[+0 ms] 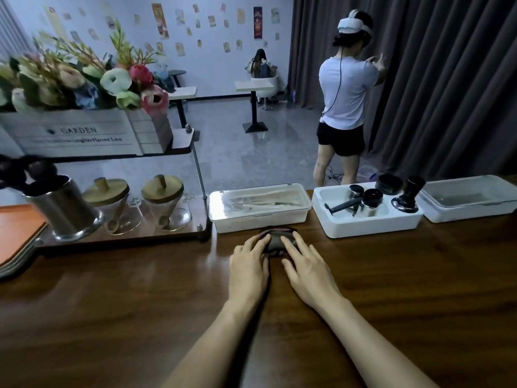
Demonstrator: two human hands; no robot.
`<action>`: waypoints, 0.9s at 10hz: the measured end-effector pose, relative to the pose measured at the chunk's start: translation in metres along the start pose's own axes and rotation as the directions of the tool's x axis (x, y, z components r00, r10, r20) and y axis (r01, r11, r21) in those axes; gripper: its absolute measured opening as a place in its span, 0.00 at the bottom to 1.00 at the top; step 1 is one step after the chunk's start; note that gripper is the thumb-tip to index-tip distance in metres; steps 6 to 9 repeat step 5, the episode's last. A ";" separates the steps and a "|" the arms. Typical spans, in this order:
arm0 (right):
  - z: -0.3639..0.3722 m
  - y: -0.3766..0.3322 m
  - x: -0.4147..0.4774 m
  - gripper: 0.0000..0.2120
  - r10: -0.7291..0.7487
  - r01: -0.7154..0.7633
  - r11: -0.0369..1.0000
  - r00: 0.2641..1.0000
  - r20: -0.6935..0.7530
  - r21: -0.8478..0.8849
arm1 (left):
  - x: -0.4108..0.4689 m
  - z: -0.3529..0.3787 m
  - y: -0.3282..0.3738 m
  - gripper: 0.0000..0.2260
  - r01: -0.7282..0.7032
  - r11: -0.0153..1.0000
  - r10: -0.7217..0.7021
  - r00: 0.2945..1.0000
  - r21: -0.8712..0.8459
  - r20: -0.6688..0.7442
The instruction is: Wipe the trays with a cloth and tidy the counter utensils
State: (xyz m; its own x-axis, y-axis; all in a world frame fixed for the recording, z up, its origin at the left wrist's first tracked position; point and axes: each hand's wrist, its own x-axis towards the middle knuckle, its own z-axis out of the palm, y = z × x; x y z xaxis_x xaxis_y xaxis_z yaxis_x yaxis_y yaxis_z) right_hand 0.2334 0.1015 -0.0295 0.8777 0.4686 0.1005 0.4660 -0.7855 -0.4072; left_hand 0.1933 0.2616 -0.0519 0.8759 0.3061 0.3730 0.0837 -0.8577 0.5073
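Observation:
A small dark folded cloth (277,242) lies on the wooden counter (140,298) just in front of a lidded white box (260,207) of utensils. My left hand (249,264) rests on the cloth's left side with fingers laid flat. My right hand (303,264) presses its right side, fingers straight. To the right stands a white tray (366,219) with metal coffee tools and a black tamper (407,196). Stacked orange trays (19,233) show at the left edge.
A shelf at the left carries a steel cup (63,211), two lidded glass cups (165,203) with spoons, and a flower box (78,135) above. Another lidded white box (470,200) sits at the far right. A person (344,107) stands beyond the counter by a curtain.

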 end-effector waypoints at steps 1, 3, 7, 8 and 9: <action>0.002 0.000 0.001 0.26 -0.010 0.010 1.000 1.000 -0.004 -0.005 | -0.001 0.001 0.001 0.24 -0.005 1.000 0.005 1.000 -0.001 -0.013; -0.007 -0.002 -0.001 0.27 -0.024 0.023 0.999 0.999 0.046 0.024 | -0.007 -0.002 0.001 0.22 0.012 1.000 -0.012 1.000 -0.006 -0.003; -0.022 0.007 0.008 0.24 -0.075 0.042 0.962 0.991 0.113 0.270 | -0.009 -0.021 0.022 0.20 0.125 0.988 -0.121 0.991 -0.089 0.055; -0.022 0.007 0.008 0.24 -0.075 0.042 0.962 0.991 0.113 0.270 | -0.009 -0.021 0.022 0.20 0.125 0.988 -0.121 0.991 -0.089 0.055; -0.022 0.007 0.008 0.24 -0.075 0.042 0.962 0.991 0.113 0.270 | -0.009 -0.021 0.022 0.20 0.125 0.988 -0.121 0.991 -0.089 0.055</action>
